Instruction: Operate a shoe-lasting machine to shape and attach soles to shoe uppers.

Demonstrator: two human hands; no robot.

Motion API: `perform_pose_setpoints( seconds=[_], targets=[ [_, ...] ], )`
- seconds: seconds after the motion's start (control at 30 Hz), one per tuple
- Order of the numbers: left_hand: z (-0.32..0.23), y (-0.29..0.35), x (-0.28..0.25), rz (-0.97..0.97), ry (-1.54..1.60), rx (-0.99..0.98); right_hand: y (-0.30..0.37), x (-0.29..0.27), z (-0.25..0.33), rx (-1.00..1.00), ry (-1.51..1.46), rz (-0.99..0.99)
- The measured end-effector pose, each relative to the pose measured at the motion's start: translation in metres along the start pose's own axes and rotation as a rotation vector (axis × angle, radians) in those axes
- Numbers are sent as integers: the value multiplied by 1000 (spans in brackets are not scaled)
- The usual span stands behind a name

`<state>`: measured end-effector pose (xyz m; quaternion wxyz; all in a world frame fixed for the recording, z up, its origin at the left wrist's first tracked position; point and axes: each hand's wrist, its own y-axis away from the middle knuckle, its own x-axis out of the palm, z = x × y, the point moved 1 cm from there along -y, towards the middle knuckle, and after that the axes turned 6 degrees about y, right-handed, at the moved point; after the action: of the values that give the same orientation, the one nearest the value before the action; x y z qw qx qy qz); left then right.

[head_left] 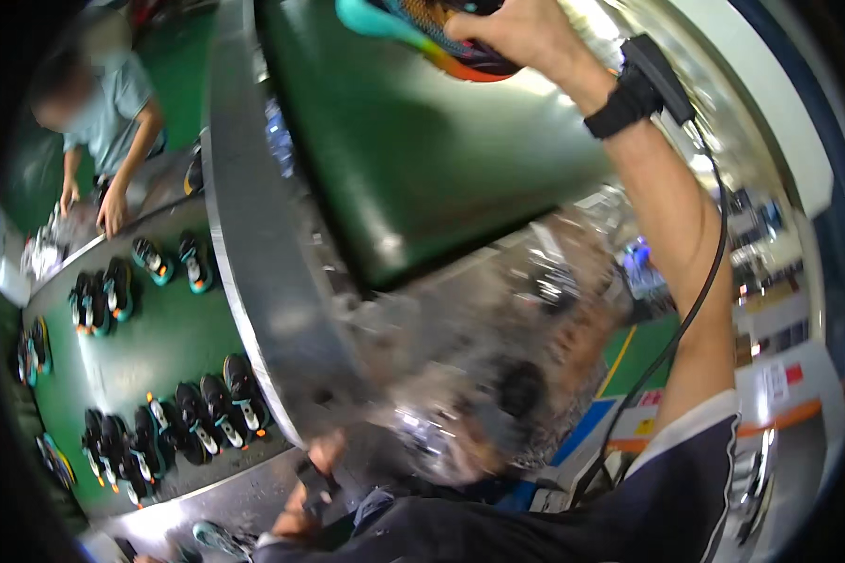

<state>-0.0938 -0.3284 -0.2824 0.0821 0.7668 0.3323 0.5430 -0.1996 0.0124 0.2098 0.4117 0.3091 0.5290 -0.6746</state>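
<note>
My right hand reaches up at the top of the view and grips a multicoloured shoe with a teal and orange sole, held over the upper green belt. A black strap with a small box and a cable sits on that wrist. My left hand is low in the view, by the shiny metal side of the upper belt, and also wears a black strap. Its fingers are blurred and partly hidden. A teal shoe lies just below it.
A lower green belt at the left carries several pairs of black and teal shoes. A co-worker in a grey-blue shirt stands at its far end, hands down on the table. A factory floor with coloured lines shows at the right.
</note>
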Motion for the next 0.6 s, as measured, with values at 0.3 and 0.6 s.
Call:
perform_pose_setpoints(
  seconds=[0.3, 0.6],
  targets=[
    [65, 92, 190, 999, -91, -453, 312, -135, 145, 10, 200, 28],
    [212, 216, 317, 1063, -233, -1059, 626, -140, 265, 618, 462, -196]
  ],
)
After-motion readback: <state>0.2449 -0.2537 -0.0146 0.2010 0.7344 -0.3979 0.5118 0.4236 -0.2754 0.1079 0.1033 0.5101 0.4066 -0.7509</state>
